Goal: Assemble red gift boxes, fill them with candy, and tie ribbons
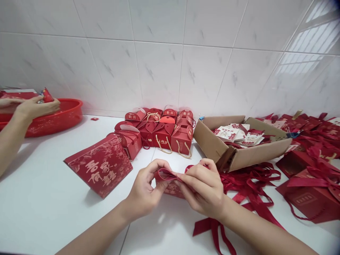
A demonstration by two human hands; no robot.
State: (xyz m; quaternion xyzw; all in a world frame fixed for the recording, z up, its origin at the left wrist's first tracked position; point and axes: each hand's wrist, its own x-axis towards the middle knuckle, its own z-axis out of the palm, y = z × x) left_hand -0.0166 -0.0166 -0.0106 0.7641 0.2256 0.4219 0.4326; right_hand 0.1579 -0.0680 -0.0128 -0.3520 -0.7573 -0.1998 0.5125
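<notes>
My left hand (145,187) and my right hand (203,187) meet low in the middle, both pinched on a small red gift box (170,182) with a curved flap. The box rests near the white tabletop (47,205), mostly hidden by my fingers. A red ribbon (247,187) trails from under my right hand to the right. A larger red box with gold characters (99,168) lies tilted just left of my left hand.
Several folded red boxes with gold cord handles (162,129) stand by the tiled wall. An open cardboard carton (239,147) holds printed cards. Red ribboned boxes (310,177) pile at the right. Another person's hand (34,106) reaches over a red basin (58,117) at far left.
</notes>
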